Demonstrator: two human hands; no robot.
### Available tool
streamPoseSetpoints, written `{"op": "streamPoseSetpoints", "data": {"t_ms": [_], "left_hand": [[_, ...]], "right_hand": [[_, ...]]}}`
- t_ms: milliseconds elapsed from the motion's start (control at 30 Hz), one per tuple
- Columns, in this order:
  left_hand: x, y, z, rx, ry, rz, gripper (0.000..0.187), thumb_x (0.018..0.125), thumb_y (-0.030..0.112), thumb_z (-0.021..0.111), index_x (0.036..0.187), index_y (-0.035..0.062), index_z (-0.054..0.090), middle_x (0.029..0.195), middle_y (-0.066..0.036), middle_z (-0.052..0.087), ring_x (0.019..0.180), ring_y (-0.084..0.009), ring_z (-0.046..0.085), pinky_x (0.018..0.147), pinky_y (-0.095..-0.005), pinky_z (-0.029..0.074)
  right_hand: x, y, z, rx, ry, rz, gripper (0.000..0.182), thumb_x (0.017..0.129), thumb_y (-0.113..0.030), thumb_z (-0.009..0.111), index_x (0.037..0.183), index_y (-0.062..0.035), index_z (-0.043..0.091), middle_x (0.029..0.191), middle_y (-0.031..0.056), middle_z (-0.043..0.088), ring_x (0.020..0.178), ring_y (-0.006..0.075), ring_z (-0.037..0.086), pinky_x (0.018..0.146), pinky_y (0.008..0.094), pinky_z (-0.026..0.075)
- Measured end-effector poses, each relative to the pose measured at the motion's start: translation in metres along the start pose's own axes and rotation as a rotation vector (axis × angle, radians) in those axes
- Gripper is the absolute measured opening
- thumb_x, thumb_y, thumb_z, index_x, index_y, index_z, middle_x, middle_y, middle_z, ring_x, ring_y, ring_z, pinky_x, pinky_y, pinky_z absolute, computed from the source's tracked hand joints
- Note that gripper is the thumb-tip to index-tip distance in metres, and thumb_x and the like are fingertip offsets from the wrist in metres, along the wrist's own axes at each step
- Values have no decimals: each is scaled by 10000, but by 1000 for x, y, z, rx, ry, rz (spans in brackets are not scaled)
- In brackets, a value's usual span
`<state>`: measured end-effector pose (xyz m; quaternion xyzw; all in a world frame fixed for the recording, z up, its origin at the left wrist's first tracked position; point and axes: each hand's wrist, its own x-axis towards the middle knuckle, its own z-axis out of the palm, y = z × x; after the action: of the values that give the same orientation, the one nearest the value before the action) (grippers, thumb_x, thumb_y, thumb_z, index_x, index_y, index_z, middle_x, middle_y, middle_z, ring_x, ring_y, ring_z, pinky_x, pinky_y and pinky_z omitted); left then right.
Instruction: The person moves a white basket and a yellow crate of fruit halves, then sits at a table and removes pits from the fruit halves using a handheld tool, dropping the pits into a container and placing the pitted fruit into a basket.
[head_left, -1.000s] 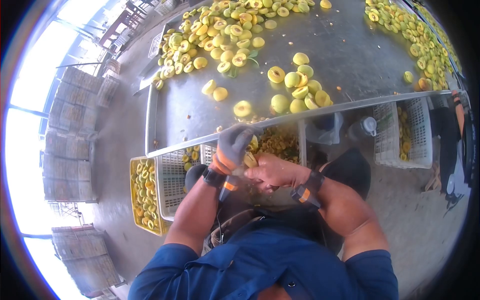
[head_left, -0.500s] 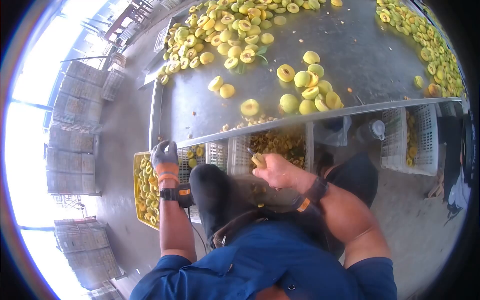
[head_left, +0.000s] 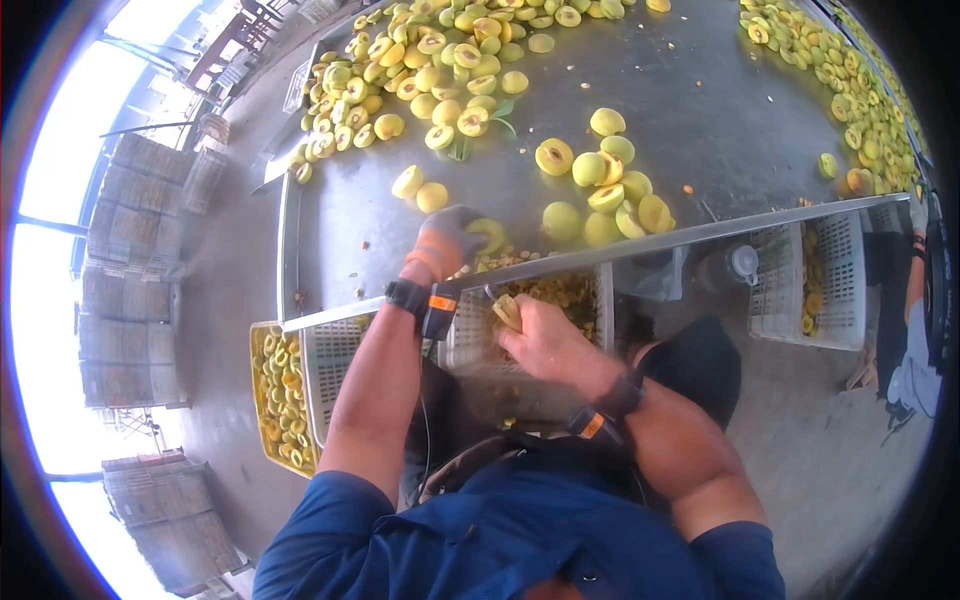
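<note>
My left hand [head_left: 447, 241], in a grey and orange glove, reaches over the metal table's near edge. Its fingers are curled at a halved yellow-green fruit [head_left: 487, 236]; whether they grip it is blurred. My right hand [head_left: 535, 335], bare, is closed around a small tool with a yellowish handle [head_left: 508, 311], just below the table edge. Small pits or scraps [head_left: 515, 256] lie by the fruit. A cluster of fruit halves [head_left: 610, 190] sits right of my left hand, and two more pieces [head_left: 432, 196] lie beyond it.
A large fruit pile covers the far left of the metal table [head_left: 700, 130]; another lines its right side. Below stand a yellow crate [head_left: 264, 400] of fruit, white crates [head_left: 840, 280] and a crate of scraps [head_left: 570, 295]. A co-worker's arm [head_left: 915, 260] shows at far right.
My left hand has moved from the table's left corner up and right to the lone fruit half. My right hand still holds the tool. The view has shifted slightly.
</note>
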<state>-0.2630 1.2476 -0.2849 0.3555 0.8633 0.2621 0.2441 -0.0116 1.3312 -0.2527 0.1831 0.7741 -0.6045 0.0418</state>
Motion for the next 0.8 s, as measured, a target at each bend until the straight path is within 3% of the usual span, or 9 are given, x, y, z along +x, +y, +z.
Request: {"op": "streamPoseSetpoints", "data": {"t_ms": [100,300,567,667,700,800], "left_hand": [[-25,12,-5,-190,82,-55,423,881,177,807,1271,26,742,1140,-155,795,967,-256,773,868,-356,613],[-92,64,-10,-494,112,-68,350,887,102,792,1218,-3,747,1083,-160,804,929,-197,761,835,-352,606],[-113,55,33,-362,344,80,315,904,115,787,1191,-10,751,1033,-155,803,914,-227,758,853,-360,595],[-118,59,33,-438,309,113,274,916,82,751,1176,-4,754,1055,-166,795,938,-264,762,860,-369,598],[-121,60,31,-490,283,120,260,919,67,735,1170,-1,755,1067,-171,791,948,-277,764,862,-373,599],[-113,39,29,-389,299,424,261,904,15,690,1156,21,753,1087,-176,777,961,-311,766,855,-384,610]], "right_hand": [[4,-2,-1,-32,75,-31,354,949,-200,674,1165,77,629,1023,353,722,1029,525,696,917,558,548],[4,-3,-7,-49,247,-139,349,951,-162,654,1197,82,613,1010,372,713,1028,543,688,916,590,541],[-7,4,0,-106,188,-129,296,973,-150,628,1173,67,655,1025,365,711,1014,543,689,899,565,543],[-3,14,0,154,-19,-279,245,992,-150,617,1133,34,697,988,287,742,933,463,728,855,508,552],[-4,16,-1,239,-54,-230,239,998,-154,615,1128,26,704,972,249,745,915,416,727,845,487,552],[-15,-3,-14,380,-151,-127,232,1012,-166,610,1118,11,716,927,155,746,841,289,714,794,432,550]]}}
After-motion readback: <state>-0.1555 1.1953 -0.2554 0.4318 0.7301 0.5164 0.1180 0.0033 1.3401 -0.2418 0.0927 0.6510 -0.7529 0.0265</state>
